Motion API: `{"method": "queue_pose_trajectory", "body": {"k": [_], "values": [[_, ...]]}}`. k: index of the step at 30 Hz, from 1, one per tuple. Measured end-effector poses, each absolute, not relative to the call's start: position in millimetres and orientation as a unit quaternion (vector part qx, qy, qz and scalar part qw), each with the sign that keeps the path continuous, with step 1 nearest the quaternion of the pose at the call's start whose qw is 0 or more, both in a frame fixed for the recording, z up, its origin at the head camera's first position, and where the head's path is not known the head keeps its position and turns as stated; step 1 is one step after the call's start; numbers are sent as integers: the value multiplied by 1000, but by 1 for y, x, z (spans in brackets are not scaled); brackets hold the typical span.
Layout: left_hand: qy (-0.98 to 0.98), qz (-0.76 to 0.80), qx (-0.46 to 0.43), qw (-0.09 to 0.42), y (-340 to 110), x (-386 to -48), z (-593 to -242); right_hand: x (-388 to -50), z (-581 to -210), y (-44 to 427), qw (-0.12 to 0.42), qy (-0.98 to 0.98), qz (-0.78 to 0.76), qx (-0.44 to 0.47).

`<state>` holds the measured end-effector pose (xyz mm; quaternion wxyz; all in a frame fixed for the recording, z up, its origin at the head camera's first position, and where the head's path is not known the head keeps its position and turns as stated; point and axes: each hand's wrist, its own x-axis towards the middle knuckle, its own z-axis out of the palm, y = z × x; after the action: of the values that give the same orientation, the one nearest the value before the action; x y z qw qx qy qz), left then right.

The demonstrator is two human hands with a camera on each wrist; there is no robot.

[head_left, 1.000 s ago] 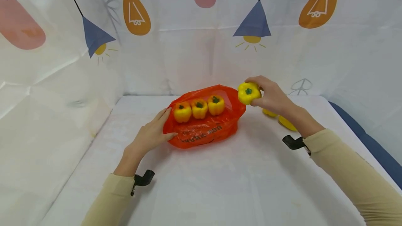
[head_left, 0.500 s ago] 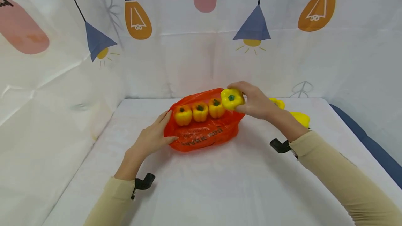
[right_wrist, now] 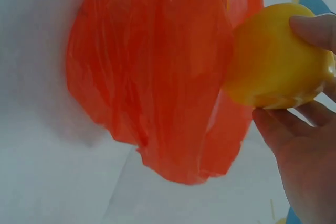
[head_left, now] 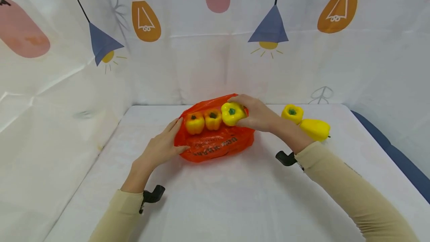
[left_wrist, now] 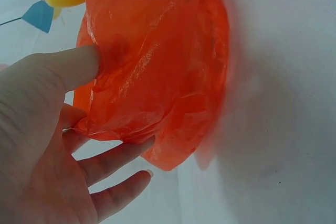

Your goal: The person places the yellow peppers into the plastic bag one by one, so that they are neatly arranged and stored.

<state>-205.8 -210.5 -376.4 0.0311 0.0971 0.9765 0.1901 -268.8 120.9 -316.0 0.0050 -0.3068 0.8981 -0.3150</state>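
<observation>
A right hand (head_left: 256,114) grips a yellow pepper (head_left: 233,114) between thumb and fingers, at the right side of a red bag's (head_left: 218,145) open mouth. The pepper lies left of the palm, its stem end facing the wearer, just right of an orange-yellow pepper (head_left: 213,119) inside. The left hand (head_left: 161,145), farther from the yellow pepper, holds the bag's left edge, thumb against the outside. Whether the yellow pepper rests on anything below cannot be told.

Right hand (right_wrist: 307,153) — cut off by right wrist view's edge; lettering (head_left: 216,147) on red bag (head_left: 218,134) — too blurred to read.
</observation>
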Motion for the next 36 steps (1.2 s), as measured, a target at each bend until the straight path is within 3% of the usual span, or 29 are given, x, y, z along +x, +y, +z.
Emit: {"method": "queue_pose_trajectory", "body": {"k": [36], "values": [[977, 190, 90, 39, -212, -205, -380, -265, -379, 52, 69, 898, -300, -315]]}}
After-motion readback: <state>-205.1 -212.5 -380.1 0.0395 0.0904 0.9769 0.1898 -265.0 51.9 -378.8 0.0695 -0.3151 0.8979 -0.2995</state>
